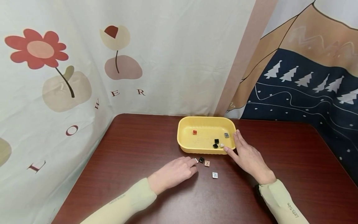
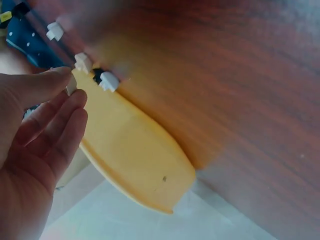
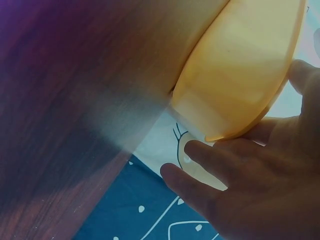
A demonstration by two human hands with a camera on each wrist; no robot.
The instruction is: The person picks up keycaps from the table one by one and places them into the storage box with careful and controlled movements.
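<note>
My left hand (image 1: pixel 177 170) is in front of the yellow tray (image 1: pixel 183 150). Between its thumb and fingertips it pinches a small off-white piece (image 2: pixel 71 86), mostly covered by the fingers. Close to those fingertips lie a white piece (image 1: pixel 196 160), a black square piece (image 1: pixel 201 160) and a beige square piece (image 1: pixel 207 163). A pale grey-white square piece (image 1: pixel 215 175) is farther right on the table. My right hand (image 1: pixel 250 157) rests against the tray's right end, thumb at the near rim, the other fingers fairly straight along the outer wall.
Inside the tray are a red piece (image 1: pixel 195 132), a grey piece (image 1: pixel 226 135), two black pieces (image 1: pixel 216 141) and a white piece (image 1: pixel 222 145). The dark red-brown table (image 1: pixel 134 140) meets printed curtains (image 1: pixel 173 62) along its back and left edges.
</note>
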